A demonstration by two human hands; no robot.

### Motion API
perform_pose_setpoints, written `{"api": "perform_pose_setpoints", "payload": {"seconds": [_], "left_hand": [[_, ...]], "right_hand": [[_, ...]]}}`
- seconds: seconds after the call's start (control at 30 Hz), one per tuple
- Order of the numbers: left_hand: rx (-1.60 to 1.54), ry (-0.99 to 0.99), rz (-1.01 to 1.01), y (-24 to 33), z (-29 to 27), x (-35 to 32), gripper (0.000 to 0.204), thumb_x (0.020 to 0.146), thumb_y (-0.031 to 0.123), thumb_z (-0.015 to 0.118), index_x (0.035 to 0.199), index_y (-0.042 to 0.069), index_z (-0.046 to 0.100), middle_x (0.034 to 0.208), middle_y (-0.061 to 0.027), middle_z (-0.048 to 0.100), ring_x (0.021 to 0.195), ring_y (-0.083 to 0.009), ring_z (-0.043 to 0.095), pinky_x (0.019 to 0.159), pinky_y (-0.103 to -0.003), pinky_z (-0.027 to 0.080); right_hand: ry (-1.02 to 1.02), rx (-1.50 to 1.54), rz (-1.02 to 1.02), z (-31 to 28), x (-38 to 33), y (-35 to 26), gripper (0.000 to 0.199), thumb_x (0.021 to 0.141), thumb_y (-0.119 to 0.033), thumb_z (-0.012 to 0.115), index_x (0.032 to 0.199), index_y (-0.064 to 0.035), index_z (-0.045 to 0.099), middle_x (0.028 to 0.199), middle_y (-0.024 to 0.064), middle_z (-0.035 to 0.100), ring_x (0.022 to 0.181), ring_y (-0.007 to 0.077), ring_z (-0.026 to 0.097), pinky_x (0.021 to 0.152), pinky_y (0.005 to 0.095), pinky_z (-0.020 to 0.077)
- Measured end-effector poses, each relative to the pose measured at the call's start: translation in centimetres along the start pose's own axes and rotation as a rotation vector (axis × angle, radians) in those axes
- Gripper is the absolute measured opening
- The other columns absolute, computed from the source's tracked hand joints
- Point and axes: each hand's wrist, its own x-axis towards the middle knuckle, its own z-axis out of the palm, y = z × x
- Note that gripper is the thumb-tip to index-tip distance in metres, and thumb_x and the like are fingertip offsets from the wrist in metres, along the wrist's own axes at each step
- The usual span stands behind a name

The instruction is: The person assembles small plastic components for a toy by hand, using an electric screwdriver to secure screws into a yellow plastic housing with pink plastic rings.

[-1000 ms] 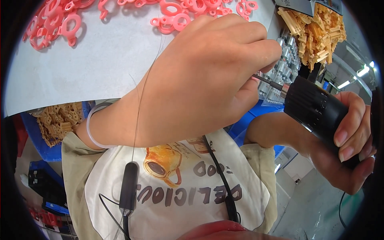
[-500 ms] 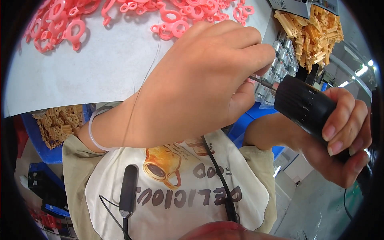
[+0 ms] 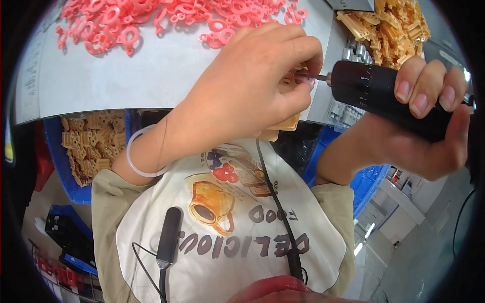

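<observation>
My left hand (image 3: 247, 86) is curled around a tan plastic part (image 3: 286, 122), mostly hidden under the fingers; only its lower edge and a bit by the fingertips show. My right hand (image 3: 424, 126) grips a black electric screwdriver (image 3: 384, 96) held sideways, its metal bit (image 3: 310, 77) pointing left and touching the part at my left fingertips. A white bangle (image 3: 137, 157) rings my left wrist.
A pile of pink ring-shaped plastic pieces (image 3: 151, 20) lies on the white table (image 3: 126, 76). Tan plastic parts heap at the upper right (image 3: 389, 30) and fill a blue bin (image 3: 86, 144) under the table at left. Small metal pieces (image 3: 353, 50) sit by the screwdriver.
Both hands have shifted lower in the picture. The screwdriver has levelled out and its bit has stayed against the part in my left fingers.
</observation>
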Motion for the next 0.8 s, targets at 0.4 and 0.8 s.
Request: {"api": "perform_pose_setpoints", "payload": {"seconds": [0.4, 0.8], "left_hand": [[0.390, -0.120, 0.143, 1.7, -0.9, 0.0, 0.021, 0.071, 0.018, 0.067, 0.085, 0.006, 0.057, 0.085, -0.0083, 0.056, 0.088, -0.0259, 0.056, 0.077, -0.039, 0.044], [0.763, -0.281, 0.253, 3.8, -2.6, -1.3, 0.046, 0.054, 0.031, 0.076, 0.090, 0.007, 0.060, 0.105, -0.0093, 0.055, 0.105, -0.0348, 0.051, 0.070, -0.040, 0.048]], "right_hand": [[0.264, 0.162, 0.089, -3.1, -4.5, -1.3, 0.041, 0.088, -0.012, 0.047, 0.124, -0.0008, 0.032, 0.078, 0.0085, 0.045, 0.055, 0.0146, 0.046, 0.052, 0.0300, 0.0423], [0.374, 0.115, 0.068, -3.5, -6.4, -1.2, 0.045, 0.087, -0.010, 0.048, 0.126, -0.0003, 0.029, 0.076, 0.0079, 0.045, 0.052, 0.0131, 0.047, 0.050, 0.0271, 0.0428]]}}
